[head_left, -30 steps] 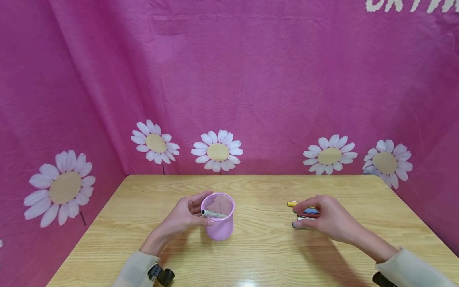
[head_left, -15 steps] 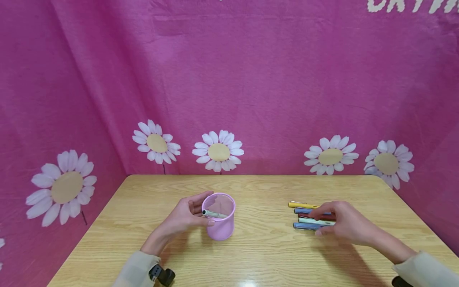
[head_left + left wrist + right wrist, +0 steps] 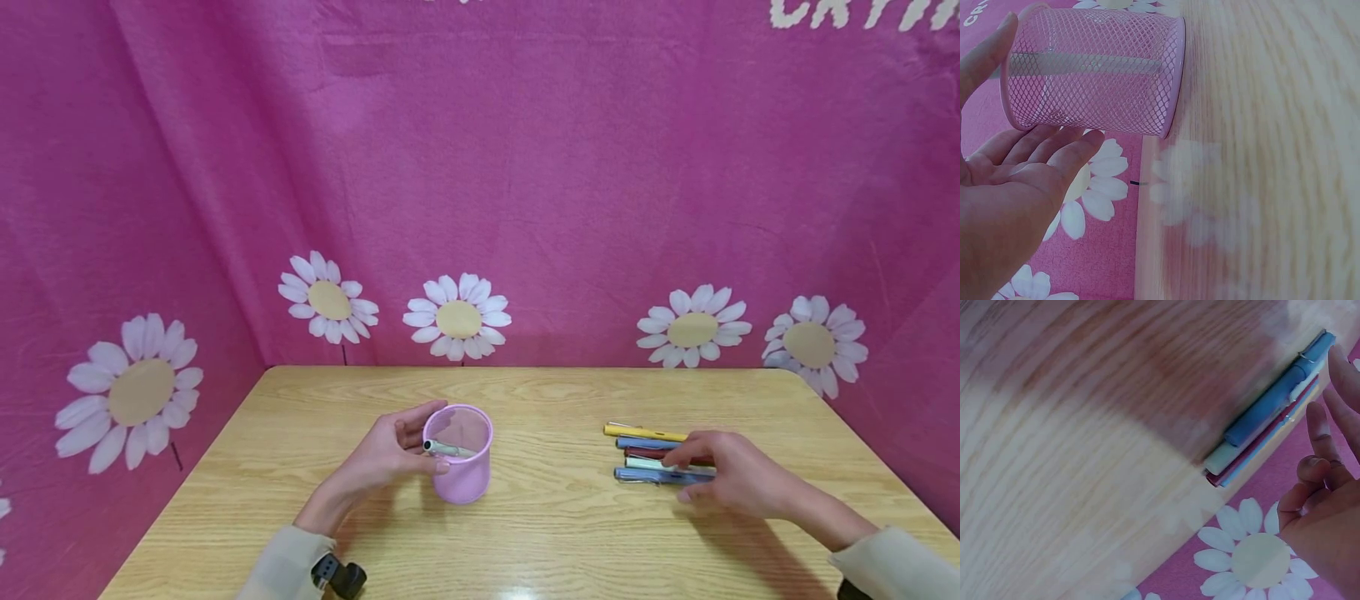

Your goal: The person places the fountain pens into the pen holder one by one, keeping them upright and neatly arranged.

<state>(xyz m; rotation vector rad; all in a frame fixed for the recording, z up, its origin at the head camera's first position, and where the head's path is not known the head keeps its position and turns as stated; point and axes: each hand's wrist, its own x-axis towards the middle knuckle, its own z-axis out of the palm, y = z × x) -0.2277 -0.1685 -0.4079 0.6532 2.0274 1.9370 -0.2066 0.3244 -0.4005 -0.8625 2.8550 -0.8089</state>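
A pink mesh pen holder (image 3: 465,483) stands upright on the table in the head view. My left hand (image 3: 378,454) holds it, thumb at the near rim and fingers along the far side. One pale green pen (image 3: 448,448) leans inside, its dark end at the rim. To the right, several pens lie side by side: yellow (image 3: 637,431), blue, dark red, pale green and light blue (image 3: 652,476). My right hand (image 3: 750,477) is over their right ends, fingers apart and holding nothing. In the right wrist view the fingers (image 3: 1319,428) are beside the pens (image 3: 1266,412).
The wooden table (image 3: 547,533) reaches back to a magenta cloth (image 3: 555,183) printed with white daisies. The cloth also hangs along the left and right sides. A black wrist strap device (image 3: 337,575) sits at the left sleeve.
My right hand has drawn back to the right over the pens, uncovering more of them. The left hand and the pen holder have stayed in place.
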